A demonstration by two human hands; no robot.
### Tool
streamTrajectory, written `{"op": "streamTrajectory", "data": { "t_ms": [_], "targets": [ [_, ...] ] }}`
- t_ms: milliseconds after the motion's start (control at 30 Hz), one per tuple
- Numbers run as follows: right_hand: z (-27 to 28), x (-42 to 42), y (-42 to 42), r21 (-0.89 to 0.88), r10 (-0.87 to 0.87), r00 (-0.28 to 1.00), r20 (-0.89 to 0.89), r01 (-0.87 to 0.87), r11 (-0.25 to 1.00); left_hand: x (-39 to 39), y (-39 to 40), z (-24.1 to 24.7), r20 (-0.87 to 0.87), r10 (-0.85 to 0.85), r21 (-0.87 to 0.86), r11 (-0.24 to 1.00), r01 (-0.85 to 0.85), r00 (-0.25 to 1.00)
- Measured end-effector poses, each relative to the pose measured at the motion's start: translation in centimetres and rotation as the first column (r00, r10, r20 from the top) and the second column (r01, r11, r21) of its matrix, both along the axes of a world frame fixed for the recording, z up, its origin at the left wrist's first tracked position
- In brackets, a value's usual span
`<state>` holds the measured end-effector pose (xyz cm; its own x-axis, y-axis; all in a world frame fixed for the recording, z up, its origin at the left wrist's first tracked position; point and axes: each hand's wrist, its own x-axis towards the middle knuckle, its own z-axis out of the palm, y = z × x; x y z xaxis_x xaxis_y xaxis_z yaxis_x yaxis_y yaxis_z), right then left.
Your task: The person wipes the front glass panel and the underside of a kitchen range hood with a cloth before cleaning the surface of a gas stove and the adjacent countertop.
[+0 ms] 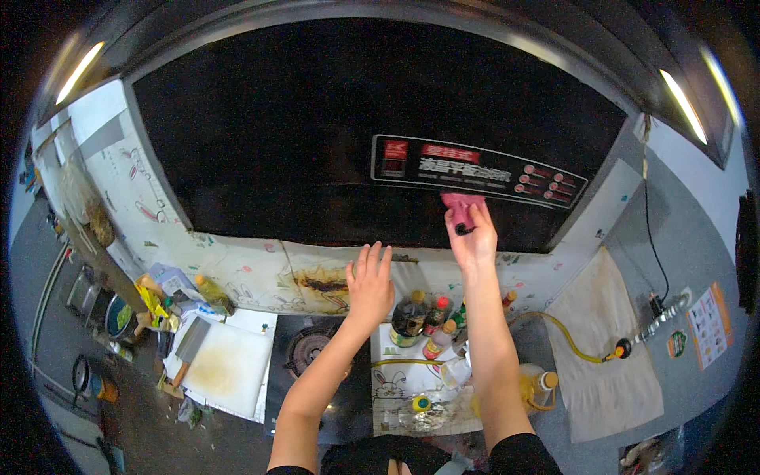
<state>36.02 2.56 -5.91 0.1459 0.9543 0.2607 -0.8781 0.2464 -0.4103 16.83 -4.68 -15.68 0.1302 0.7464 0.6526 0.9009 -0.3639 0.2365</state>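
My right hand (475, 240) grips a pink cloth (457, 205) at the dark glass front of a range hood (285, 136), just under a printed sticker strip (481, 169). A small black spot or piece (463, 229) shows at the cloth, by my palm; what it is I cannot tell. My left hand (371, 285) is raised with its fingers extended and slightly apart, holding nothing. Its fingertips reach the hood's lower edge, and whether they touch it is unclear. Below my left forearm is a gas stove (297, 392) with a round burner (310, 351), partly hidden by the arm.
Sauce bottles (409, 320) stand behind the counter's right side, near a large oil jug (537, 386). A yellow gas hose (564, 332) runs to the right wall. Left lie a white cutting board (228, 368) and a cleaver (193, 341). The patterned backsplash (237, 273) has brown stains.
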Motion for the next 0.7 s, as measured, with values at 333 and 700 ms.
{"op": "streamTrajectory", "data": {
  "t_ms": [333,700],
  "targets": [
    [1.8,-7.2,-5.8,0.335,-0.647,0.692,0.321,0.556,0.761,-6.4,-0.5,-0.9,0.095,0.074,0.015,0.997,-0.075,0.993],
    [5.1,-12.4,1.6,0.909,-0.882,-0.457,-0.118,-0.406,0.089,-11.1,-0.3,-0.6,0.182,0.076,0.065,0.994,-0.089,0.980]
  ]
}}
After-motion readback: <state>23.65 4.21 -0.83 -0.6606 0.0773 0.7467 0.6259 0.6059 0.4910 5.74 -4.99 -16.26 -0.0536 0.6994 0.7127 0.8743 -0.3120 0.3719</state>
